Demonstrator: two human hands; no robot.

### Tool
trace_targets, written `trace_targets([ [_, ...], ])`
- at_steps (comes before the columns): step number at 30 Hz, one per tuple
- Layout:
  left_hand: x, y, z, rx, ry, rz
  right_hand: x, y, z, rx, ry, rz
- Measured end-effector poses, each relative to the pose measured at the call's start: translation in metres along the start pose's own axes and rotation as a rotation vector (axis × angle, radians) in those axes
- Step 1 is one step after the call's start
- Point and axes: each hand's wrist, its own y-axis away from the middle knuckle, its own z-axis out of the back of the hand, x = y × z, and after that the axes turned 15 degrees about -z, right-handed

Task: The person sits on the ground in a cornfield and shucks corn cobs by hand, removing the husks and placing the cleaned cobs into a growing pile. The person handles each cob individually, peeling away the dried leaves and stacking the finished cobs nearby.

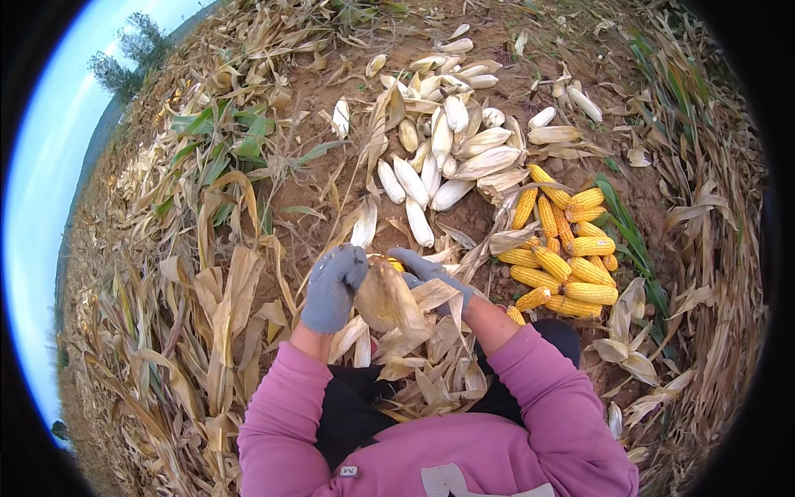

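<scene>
Both hands wear grey work gloves. My left hand [335,287] is closed at the tip of a dry corn husk [386,293]. The husk hangs partly opened between my hands and hides most of the ear. A strip of yellow kernels on the corn ear [395,264] shows at its top. My right hand [438,279] grips that ear from the right, its fingers partly behind the husk. Loose dry husks [444,373] lie below my hands, between my legs.
Unhusked ears [456,133] lie heaped ahead on reddish soil. To the right is a pile of bare yellow ears [565,248], beside a long green leaf [630,230]. Dry stalks and leaves [230,298] cover the left side, with more stalks [714,261] along the right.
</scene>
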Motion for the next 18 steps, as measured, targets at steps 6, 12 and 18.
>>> trace_targets([
  [6,-0.004,-0.003,-0.015,-0.025,0.455,0.097,-0.095,-0.018,-0.031,0.495,-0.831,-0.164],
  [12,-0.010,-0.003,-0.019,0.026,0.524,0.103,-0.027,0.000,-0.029,0.220,-0.998,-0.199],
  [18,0.006,0.013,-0.028,0.570,0.127,0.241,-0.002,-0.005,-0.008,0.008,-0.797,-0.125],
])
